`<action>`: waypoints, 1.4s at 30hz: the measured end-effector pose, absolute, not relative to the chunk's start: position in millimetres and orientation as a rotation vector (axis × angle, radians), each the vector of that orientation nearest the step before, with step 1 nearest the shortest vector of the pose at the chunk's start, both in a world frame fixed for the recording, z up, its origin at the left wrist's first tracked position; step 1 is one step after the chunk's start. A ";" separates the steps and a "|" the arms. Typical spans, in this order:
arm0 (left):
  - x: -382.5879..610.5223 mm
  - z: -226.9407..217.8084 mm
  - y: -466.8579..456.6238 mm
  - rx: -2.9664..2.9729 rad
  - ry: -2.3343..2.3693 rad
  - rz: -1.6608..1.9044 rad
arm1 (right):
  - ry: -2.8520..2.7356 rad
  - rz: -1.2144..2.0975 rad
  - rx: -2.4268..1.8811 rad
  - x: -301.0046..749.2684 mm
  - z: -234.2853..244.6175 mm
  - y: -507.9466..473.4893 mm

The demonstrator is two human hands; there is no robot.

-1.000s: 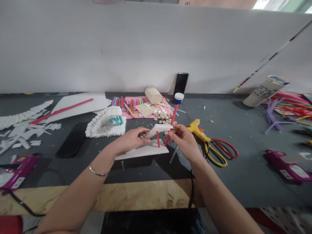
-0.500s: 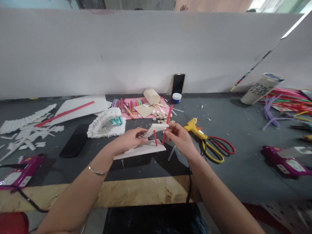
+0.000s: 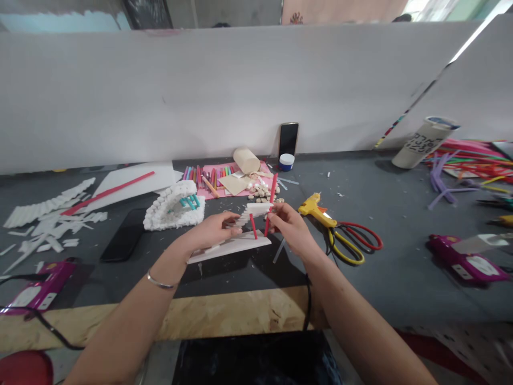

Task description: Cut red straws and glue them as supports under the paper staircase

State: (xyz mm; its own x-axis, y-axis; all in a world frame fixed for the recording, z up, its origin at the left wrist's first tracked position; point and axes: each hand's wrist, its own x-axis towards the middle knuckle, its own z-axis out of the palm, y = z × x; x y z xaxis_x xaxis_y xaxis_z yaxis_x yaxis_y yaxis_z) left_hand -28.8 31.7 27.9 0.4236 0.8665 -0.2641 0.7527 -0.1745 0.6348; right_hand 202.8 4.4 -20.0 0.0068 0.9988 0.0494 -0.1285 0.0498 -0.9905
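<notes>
The left hand [image 3: 208,232] is closed lightly on the lower steps of a small white foam staircase [image 3: 256,208], thumb and fingertips pinching its edge. The right hand [image 3: 290,227] is closed narrowly on a red straw [image 3: 272,193], gripping its lower part and holding it nearly upright against the staircase's top landing. The model sits between the two hands, touching both, on a thin white base board [image 3: 234,247] that rests on the grey counter [image 3: 380,278] just left of the yellow glue gun [image 3: 315,206]. A short red post [image 3: 253,225] stands under the steps, also left of the glue gun.

The foam looks very light and easily dented, and its joints are probably weak, so it is better steadied by the base board or a flat step edge than squeezed. The straw is hollow and likely to buckle, so it wants a gentle pinch close to where it meets the landing.
</notes>
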 end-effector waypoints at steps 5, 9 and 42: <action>-24.5 28.8 29.7 1.960 1.387 0.245 | -1.013 1.269 -1.083 198.2 -14.6 2.0; -18.6 31.6 26.0 1.954 1.407 0.270 | -0.859 1.344 -1.046 194.6 -7.0 -1.1; -6.2 27.4 18.6 1.882 1.466 0.431 | -0.613 1.490 -0.981 194.5 1.8 -4.2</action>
State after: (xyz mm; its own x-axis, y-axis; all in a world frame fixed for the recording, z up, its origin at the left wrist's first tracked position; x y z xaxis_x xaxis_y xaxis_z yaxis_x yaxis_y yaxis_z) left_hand -6.2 18.6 27.4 0.3033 0.9400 -0.1559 0.7064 -0.1120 0.6989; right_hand 194.5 -4.2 1.8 0.0437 0.9724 -0.2292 -0.5297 -0.1719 -0.8305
